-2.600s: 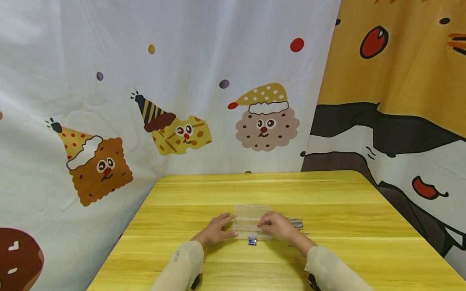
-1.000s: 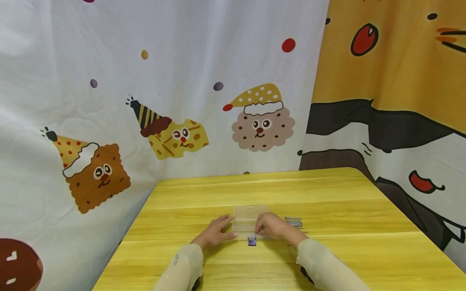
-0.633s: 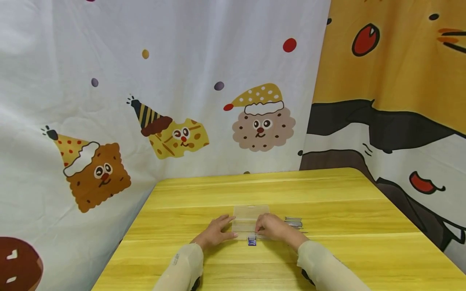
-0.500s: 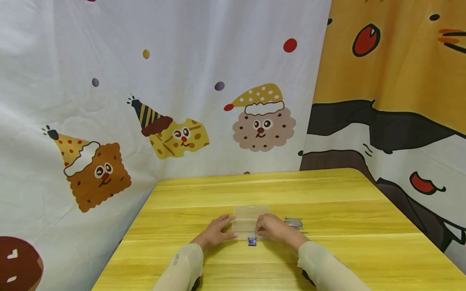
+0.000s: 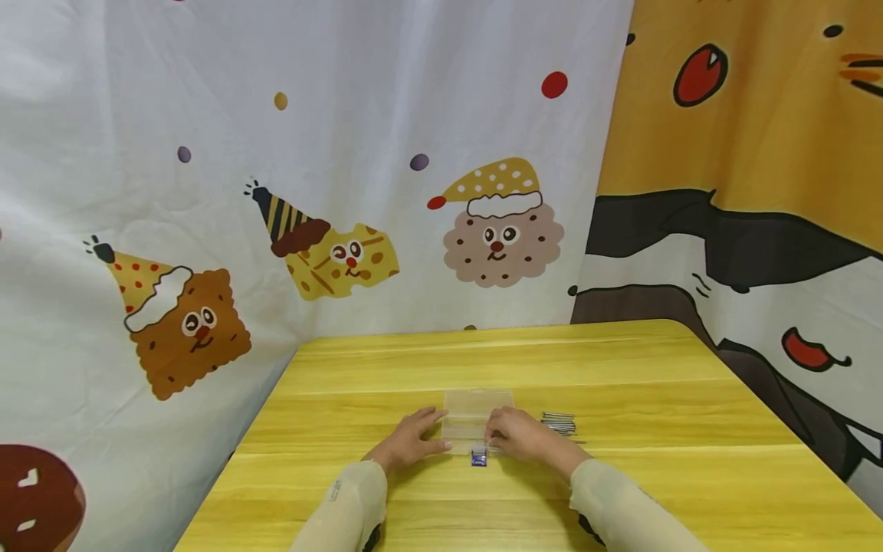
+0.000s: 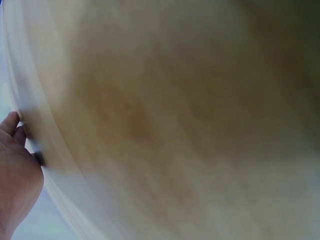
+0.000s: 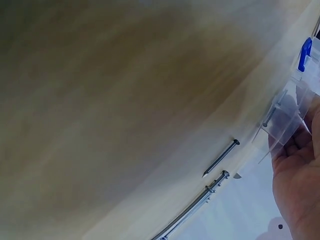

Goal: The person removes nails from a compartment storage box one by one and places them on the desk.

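A clear plastic box [image 5: 461, 443] lies on the table with its lid [image 5: 478, 399] folded back flat, away from the person. A blue latch [image 5: 479, 458] sits at its front. My left hand [image 5: 408, 441] rests at the box's left side, fingers spread and thumb at the near corner. My right hand [image 5: 522, 435] reaches into the right part of the box with bent fingers, pinching a nail [image 7: 272, 111] that shows through the clear wall in the right wrist view. Its fingertips are partly hidden. In the left wrist view only part of the left hand [image 6: 19, 175] shows.
Several nails [image 5: 559, 424] lie in a pile on the wooden table [image 5: 386, 506], right of the box. One loose nail [image 7: 221, 158] lies apart from the pile, nearer the person. A printed cloth [image 5: 372, 107] hangs behind the table.
Since 2.6 s ago my right hand has lowered into the box from just above it; over the last second it has stayed there. My left hand stays at the box's left side.
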The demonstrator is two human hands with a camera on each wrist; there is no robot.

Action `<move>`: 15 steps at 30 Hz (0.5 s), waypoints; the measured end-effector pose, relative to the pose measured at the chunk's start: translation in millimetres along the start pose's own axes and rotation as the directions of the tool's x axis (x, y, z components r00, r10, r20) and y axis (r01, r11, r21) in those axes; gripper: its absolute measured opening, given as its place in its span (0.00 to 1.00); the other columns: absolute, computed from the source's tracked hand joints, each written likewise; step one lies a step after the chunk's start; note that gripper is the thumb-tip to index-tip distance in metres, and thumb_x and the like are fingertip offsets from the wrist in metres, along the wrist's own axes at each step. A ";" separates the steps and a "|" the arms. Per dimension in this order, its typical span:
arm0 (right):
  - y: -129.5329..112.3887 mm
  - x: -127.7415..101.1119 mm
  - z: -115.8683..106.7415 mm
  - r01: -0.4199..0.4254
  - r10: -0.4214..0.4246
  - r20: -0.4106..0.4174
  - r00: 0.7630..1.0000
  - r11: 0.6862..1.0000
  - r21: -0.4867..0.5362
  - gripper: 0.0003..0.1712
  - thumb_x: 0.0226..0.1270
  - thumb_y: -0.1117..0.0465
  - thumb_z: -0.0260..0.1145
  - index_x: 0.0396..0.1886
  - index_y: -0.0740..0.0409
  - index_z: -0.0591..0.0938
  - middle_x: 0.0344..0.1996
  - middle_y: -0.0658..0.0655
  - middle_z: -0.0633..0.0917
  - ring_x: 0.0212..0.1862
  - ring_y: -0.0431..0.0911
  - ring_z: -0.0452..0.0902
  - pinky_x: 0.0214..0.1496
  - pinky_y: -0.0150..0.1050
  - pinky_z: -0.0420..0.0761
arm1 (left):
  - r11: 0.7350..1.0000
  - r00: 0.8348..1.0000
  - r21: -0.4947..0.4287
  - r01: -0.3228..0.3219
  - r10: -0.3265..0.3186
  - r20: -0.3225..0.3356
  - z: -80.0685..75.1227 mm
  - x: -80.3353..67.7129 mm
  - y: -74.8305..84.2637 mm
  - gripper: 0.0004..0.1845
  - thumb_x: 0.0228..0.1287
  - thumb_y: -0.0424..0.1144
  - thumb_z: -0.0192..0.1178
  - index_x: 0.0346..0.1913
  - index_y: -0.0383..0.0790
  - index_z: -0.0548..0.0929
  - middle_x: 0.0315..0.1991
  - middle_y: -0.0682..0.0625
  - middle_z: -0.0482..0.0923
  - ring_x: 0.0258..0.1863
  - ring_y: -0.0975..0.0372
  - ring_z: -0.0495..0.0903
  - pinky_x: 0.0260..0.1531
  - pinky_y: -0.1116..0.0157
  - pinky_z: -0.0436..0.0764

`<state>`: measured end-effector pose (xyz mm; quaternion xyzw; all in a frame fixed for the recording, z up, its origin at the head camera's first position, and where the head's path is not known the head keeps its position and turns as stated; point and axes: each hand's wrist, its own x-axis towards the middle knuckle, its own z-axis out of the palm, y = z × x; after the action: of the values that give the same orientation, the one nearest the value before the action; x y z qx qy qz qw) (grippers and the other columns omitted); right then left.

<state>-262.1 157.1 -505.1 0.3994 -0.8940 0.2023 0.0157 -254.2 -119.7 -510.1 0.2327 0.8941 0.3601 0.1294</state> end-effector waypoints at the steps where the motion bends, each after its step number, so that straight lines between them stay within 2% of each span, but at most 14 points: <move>1: -0.2 -0.5 -0.1 -0.007 0.007 -0.003 1.000 1.000 0.011 0.07 0.68 0.64 0.68 0.29 0.50 0.85 0.32 0.42 0.80 0.36 0.35 0.73 0.40 0.35 0.78 | 1.000 1.000 0.000 0.005 -0.005 0.004 -0.2 0.0 0.3 0.39 0.70 0.56 0.60 0.76 0.41 0.62 0.76 0.33 0.50 0.73 0.33 0.45 0.65 0.32 0.49; 5: -1.5 -1.2 -1.2 -0.095 0.099 -0.023 0.995 0.987 0.128 0.06 0.71 0.64 0.64 0.32 0.52 0.82 0.31 0.43 0.79 0.33 0.36 0.72 0.36 0.34 0.77 | 1.000 1.000 -0.006 0.016 -0.016 0.005 -1.2 -0.1 1.3 0.38 0.69 0.54 0.61 0.76 0.43 0.63 0.76 0.35 0.51 0.73 0.33 0.46 0.65 0.32 0.49; 9: -3.2 0.0 -2.5 -0.201 0.216 -0.026 0.976 0.941 0.271 0.06 0.75 0.62 0.60 0.35 0.55 0.80 0.28 0.47 0.78 0.29 0.38 0.70 0.31 0.35 0.74 | 1.000 1.000 -0.008 0.019 -0.019 0.004 -1.3 -0.1 0.8 0.38 0.69 0.53 0.62 0.76 0.43 0.63 0.76 0.35 0.52 0.74 0.34 0.46 0.66 0.33 0.51; 15: -4.9 -0.2 -4.9 -0.262 0.282 0.009 0.959 0.879 0.398 0.07 0.77 0.63 0.58 0.37 0.58 0.80 0.29 0.52 0.79 0.28 0.42 0.70 0.29 0.36 0.72 | 0.999 1.000 -0.010 0.031 -0.031 -0.001 -0.9 0.9 0.5 0.39 0.68 0.55 0.62 0.76 0.43 0.63 0.76 0.36 0.52 0.74 0.36 0.47 0.66 0.34 0.51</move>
<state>-259.1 156.2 -498.9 0.2597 -0.8812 0.3884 -0.0718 -255.1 -119.4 -509.2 0.2179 0.8958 0.3627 0.1359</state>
